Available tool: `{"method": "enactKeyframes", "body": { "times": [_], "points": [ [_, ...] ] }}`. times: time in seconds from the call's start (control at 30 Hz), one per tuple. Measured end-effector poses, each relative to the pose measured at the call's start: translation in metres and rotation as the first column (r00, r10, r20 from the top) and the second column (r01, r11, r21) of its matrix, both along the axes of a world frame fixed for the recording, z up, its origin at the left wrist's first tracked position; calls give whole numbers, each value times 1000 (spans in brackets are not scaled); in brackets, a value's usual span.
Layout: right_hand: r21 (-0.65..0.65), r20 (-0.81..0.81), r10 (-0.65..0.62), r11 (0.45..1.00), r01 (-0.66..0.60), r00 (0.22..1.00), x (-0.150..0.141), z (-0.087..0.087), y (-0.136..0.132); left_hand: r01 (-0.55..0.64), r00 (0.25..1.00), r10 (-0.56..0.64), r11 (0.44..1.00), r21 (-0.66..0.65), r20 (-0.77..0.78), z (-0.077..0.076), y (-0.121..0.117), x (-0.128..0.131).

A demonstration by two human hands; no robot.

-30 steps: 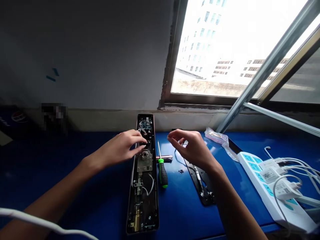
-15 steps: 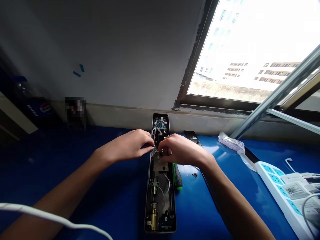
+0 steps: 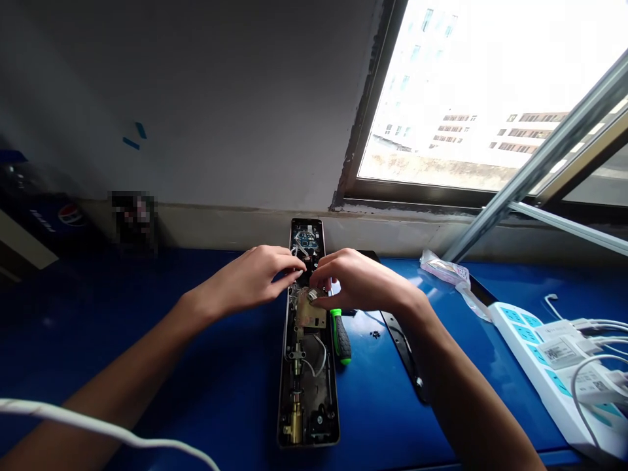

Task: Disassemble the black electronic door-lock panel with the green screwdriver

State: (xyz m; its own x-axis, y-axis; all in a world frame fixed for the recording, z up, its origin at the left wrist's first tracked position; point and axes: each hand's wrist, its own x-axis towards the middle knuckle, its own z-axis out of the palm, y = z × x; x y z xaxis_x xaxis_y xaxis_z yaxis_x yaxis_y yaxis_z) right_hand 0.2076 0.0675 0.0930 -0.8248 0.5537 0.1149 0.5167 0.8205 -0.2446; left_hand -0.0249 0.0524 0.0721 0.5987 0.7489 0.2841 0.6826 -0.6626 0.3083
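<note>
A long, narrow, open housing that looks like an electronic lock (image 3: 308, 386) lies on the blue table, pointing away from me. Inside are a circuit board (image 3: 305, 241), a metal plate (image 3: 309, 317), white wires (image 3: 321, 347) and a brass cylinder (image 3: 295, 422). Over the housing's left edge, my left hand (image 3: 255, 275) has thumb and index finger pinched near the upper wires; what lies between the tips is too small to make out. From the right, my right hand (image 3: 360, 281) curls over the plate, its thumb and fingers closed at a small silver part (image 3: 313, 296).
A green-and-black screwdriver (image 3: 341, 337) lies along the housing's right side, near small black screws (image 3: 375, 334). Farther right are a dark cover plate (image 3: 405, 356), a plastic packet (image 3: 444, 269) and a white power strip (image 3: 534, 366) with plugs. A white cable (image 3: 108, 428) crosses the lower left.
The view has shifted, moving the scene slightly left. My left hand has moved a little farther up the housing. More of the silver part and the metal plate shows beneath my right hand.
</note>
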Motion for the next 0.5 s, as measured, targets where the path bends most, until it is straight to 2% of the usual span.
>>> {"method": "enactKeyframes", "body": {
  "times": [0.1,0.23,0.37,0.5],
  "points": [
    [13,-2,-57,998,57,998,18,7,-2,3,999,-4,1000,31,42,-4,-4,7],
    [18,80,-192,981,191,978,53,4,0,107,994,-107,994,38,-5,-8,-9,27],
    [36,247,-317,947,319,915,81,-18,8,224,970,-217,973,59,-108,-13,-8,57],
    [93,398,-393,916,390,829,89,-41,17,306,934,-290,951,47,-210,-19,-1,85]
  ]
}}
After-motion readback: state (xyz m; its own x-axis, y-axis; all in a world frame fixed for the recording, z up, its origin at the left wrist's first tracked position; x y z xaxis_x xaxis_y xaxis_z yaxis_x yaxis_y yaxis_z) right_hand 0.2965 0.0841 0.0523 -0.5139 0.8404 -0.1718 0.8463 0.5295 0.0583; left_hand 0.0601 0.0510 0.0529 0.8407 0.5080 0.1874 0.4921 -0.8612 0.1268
